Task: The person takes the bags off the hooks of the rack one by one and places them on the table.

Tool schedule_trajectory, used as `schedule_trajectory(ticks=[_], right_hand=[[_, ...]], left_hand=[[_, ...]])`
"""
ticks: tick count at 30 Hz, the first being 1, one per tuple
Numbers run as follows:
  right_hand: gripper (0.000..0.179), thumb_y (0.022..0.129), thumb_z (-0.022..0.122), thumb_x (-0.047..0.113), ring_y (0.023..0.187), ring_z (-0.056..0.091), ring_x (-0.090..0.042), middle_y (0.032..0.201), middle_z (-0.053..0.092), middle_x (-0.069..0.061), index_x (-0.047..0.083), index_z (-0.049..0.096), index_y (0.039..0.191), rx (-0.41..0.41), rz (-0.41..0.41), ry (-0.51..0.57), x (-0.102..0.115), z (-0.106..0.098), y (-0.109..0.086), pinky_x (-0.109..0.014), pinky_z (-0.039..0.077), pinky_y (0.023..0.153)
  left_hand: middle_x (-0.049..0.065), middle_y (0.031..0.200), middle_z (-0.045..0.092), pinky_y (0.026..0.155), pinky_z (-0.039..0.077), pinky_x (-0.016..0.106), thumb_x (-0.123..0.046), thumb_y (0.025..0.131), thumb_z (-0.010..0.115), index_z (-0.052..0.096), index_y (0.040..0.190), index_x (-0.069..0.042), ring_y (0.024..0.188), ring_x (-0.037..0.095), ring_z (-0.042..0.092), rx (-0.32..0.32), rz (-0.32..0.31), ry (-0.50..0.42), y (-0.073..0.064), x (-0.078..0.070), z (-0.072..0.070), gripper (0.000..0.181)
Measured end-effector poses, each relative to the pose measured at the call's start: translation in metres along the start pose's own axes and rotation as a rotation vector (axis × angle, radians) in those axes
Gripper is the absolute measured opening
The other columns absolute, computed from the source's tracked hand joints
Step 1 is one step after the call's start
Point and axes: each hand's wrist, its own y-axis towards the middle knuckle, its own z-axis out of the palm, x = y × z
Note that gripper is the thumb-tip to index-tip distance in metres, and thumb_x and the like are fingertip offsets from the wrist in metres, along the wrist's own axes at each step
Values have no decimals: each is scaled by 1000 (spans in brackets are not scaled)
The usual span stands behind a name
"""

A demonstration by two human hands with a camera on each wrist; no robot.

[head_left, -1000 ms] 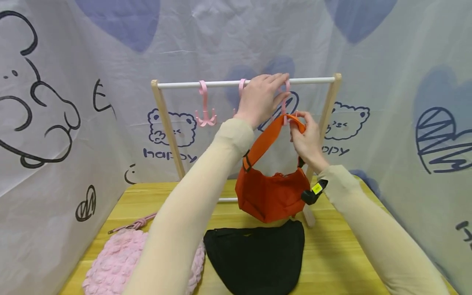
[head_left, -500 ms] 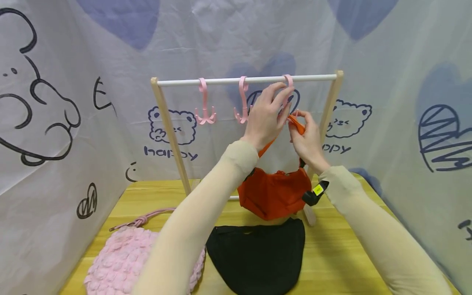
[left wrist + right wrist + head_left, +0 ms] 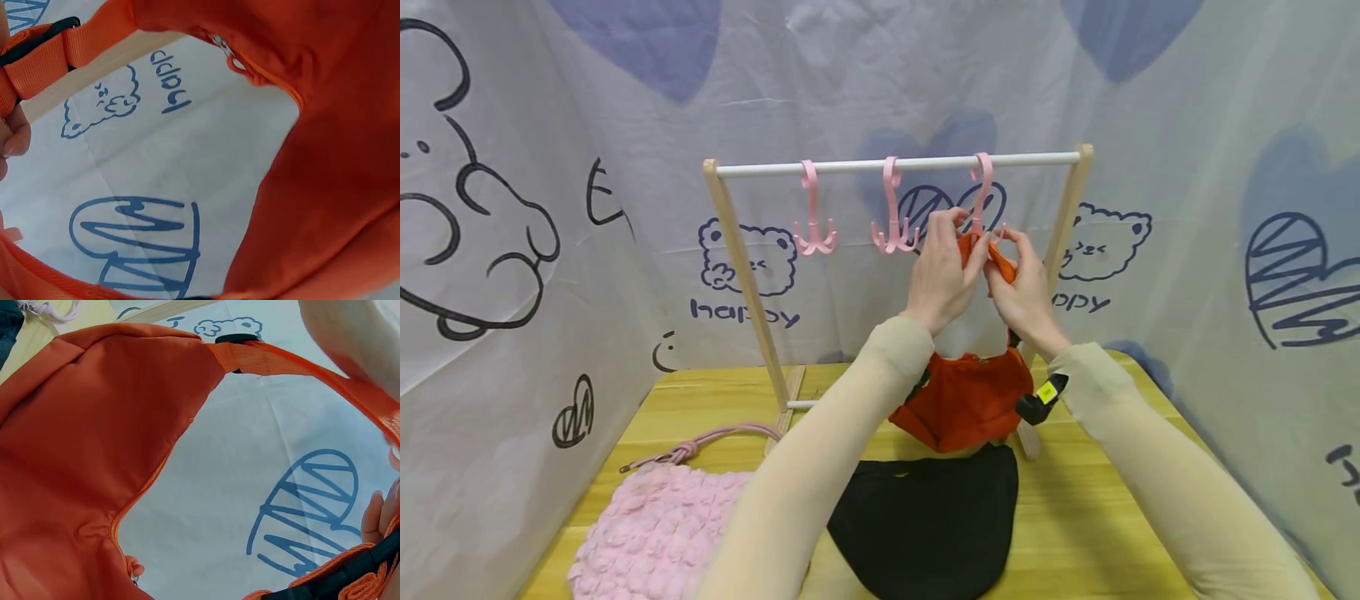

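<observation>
An orange-red shoulder bag [image 3: 973,400] hangs below both hands by its orange strap [image 3: 1004,265], above the table. My left hand [image 3: 942,271] pinches the strap between thumb and fingers, just under the right-hand pink hook [image 3: 981,192]. Close on its right, my right hand [image 3: 1024,287] grips the strap too. The strap's top lies at the hook's lower prongs; the fingers hide whether it sits over one. In the left wrist view, the bag's zipper pull [image 3: 237,62] and a black strap buckle [image 3: 40,40] show. The right wrist view shows the bag's body [image 3: 112,419] and raised strap.
A white rail [image 3: 850,167] on a wooden frame [image 3: 741,250] carries two more pink hooks, one on the left [image 3: 814,212] and one in the middle [image 3: 892,208]. On the wooden table [image 3: 1097,500] lie a pink puffy bag [image 3: 655,533] and a black bag [image 3: 932,517].
My left hand has come down from the rail and hook to the strap and now pinches it. My right hand has stayed at the strap. The orange bag hangs at about the same height.
</observation>
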Motion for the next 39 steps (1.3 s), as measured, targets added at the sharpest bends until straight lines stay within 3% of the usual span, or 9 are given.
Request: schedule_trajectory(ticks=[6, 10, 14, 19, 21, 25, 28, 33, 39], right_hand=[[48, 103, 55, 16, 52, 52, -2, 96, 59, -12, 8, 41, 148, 3, -5, 1, -1, 0, -2, -15, 50, 57], [51, 103, 55, 16, 54, 54, -4, 91, 58, -11, 12, 39, 151, 14, 18, -5, -2, 0, -5, -15, 50, 58], [52, 102, 56, 15, 54, 55, -4, 76, 57, -11, 13, 40, 151, 13, 21, 5, -3, 0, -7, -16, 50, 57], [49, 101, 56, 12, 52, 54, -4, 80, 62, -23, 13, 43, 148, 3, 24, 17, -3, 0, -7, -17, 49, 55], [49, 100, 55, 10, 51, 51, -5, 94, 64, -24, 13, 42, 148, 1, 24, 7, -3, 0, -7, -18, 47, 53], [50, 100, 53, 9, 48, 44, -6, 90, 59, -24, 12, 42, 148, 2, 26, 0, -4, -1, -7, -19, 45, 50], [51, 101, 51, 11, 52, 48, -7, 95, 59, -22, 14, 40, 150, 23, 33, 0, -4, -2, -7, -18, 47, 53], [51, 103, 51, 15, 63, 57, -14, 119, 60, -22, 16, 38, 153, 63, 38, 12, -5, -4, -7, -18, 51, 60], [49, 103, 53, 15, 58, 55, -13, 88, 59, -14, 16, 41, 151, 91, 67, 59, -4, -7, -7, -22, 51, 55]], left_hand=[[14, 117, 51, 79, 51, 30, -34, 105, 51, 45, 131, -4, 97, 23, 56, -6, -110, -96, -4, -2, 5, 40], [13, 115, 51, 78, 48, 30, -38, 106, 48, 46, 129, -5, 93, 25, 56, 9, -204, -155, -6, -4, 7, 40], [12, 113, 60, 80, 49, 32, -46, 106, 43, 47, 126, -7, 91, 25, 61, 49, -331, -204, -9, -6, 7, 44], [12, 90, 72, 66, 55, 29, -57, 105, 39, 61, 115, -5, 75, 26, 73, 123, -461, -336, -8, -10, 4, 57], [11, 81, 72, 59, 56, 28, -63, 103, 37, 66, 106, -6, 67, 27, 74, 168, -510, -401, -6, -12, 1, 64], [7, 77, 68, 55, 57, 26, -72, 99, 34, 70, 92, -8, 59, 23, 70, 257, -602, -499, -2, -16, -6, 73], [5, 73, 65, 55, 56, 26, -73, 98, 33, 67, 86, -8, 53, 16, 64, 305, -645, -562, 2, -16, -10, 74], [5, 68, 60, 54, 54, 24, -72, 98, 39, 59, 82, -8, 49, 13, 59, 362, -673, -692, 7, -16, -16, 69], [2, 64, 48, 54, 48, 23, -66, 97, 51, 54, 78, -12, 53, 13, 49, 372, -759, -806, 9, -13, -20, 57]])
